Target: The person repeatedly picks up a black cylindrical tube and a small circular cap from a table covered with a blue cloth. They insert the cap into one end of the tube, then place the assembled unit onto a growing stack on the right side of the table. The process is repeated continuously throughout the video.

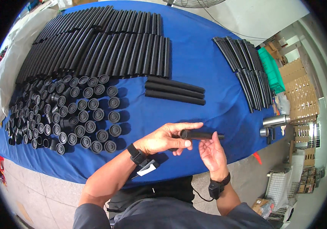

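A black tube (203, 135) lies crosswise between my hands, above the front edge of the blue table (194, 61). My left hand (167, 138) grips its left end, where a round black cap sits, thumb underneath. My right hand (212, 153) cups the tube from below with the fingers apart, touching its right half. Three black tubes (175, 91) lie side by side just beyond my hands. Several black round caps (81, 114) stand in rows to the left.
Long rows of black tubes (102, 49) fill the far left of the table. Another batch of tubes (247, 68) lies at the right edge beside a green crate (272, 70). A steel flask (276, 121) lies on its side at the right corner. Cardboard boxes (300, 95) stand beyond.
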The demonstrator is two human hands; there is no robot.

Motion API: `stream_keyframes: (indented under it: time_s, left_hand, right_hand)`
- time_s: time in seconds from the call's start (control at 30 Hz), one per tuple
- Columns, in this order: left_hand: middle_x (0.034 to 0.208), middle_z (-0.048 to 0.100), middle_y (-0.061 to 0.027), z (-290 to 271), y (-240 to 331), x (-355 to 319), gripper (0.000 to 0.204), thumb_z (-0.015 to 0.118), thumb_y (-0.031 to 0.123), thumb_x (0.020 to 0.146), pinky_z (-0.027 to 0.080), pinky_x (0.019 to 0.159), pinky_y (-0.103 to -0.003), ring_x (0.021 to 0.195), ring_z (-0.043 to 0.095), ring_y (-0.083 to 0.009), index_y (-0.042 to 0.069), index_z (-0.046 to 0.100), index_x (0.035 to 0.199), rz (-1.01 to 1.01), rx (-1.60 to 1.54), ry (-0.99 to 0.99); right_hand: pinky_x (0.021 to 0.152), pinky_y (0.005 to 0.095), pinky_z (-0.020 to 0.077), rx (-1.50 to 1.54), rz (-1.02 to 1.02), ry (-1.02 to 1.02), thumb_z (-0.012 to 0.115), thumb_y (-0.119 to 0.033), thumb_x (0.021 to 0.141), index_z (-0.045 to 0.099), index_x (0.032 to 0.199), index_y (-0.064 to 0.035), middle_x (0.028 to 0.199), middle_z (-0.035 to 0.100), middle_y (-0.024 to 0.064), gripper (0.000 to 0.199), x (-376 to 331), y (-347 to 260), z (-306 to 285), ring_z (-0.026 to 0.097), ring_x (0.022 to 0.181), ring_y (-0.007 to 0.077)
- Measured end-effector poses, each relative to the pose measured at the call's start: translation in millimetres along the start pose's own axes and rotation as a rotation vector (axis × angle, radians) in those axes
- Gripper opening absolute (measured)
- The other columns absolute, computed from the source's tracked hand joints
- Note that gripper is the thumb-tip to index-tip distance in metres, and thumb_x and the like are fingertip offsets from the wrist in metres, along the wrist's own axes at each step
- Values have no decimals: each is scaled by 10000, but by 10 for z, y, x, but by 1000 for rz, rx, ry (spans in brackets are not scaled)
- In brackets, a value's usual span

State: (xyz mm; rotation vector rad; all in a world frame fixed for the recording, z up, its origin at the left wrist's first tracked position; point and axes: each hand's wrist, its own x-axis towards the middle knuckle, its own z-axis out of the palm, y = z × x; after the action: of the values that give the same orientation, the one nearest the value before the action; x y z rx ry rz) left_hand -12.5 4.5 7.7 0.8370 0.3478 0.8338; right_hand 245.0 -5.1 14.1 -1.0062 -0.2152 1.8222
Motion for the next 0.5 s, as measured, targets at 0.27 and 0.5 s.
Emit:
stream_keyframes:
  time_s: [0.27, 0.5]
  left_hand:
    - [907, 730, -102, -74, -28, -17, 509, 711, 129, 958, 517, 648, -248, 688, 623, -95, 111, 559, 1443, 20, 3, -34]
    - [984, 748, -154, -78, -36, -21, 532, 701, 157, 967, 519, 643, -258, 678, 644, -122, 96, 529, 1466, 64, -107, -96]
  right_hand:
    - [662, 333, 534, -1553, -600, -36, 848, -220, 846, 620, 947, -40, 863, 682, 97, 307, -328, -233, 118, 666, 765, 201]
    - [870, 349, 521, -1562, -689, -267, 871, -70, 770, 513, 1194, -34, 975, 647, 98, 556, 85, -187, 143, 656, 919, 202]
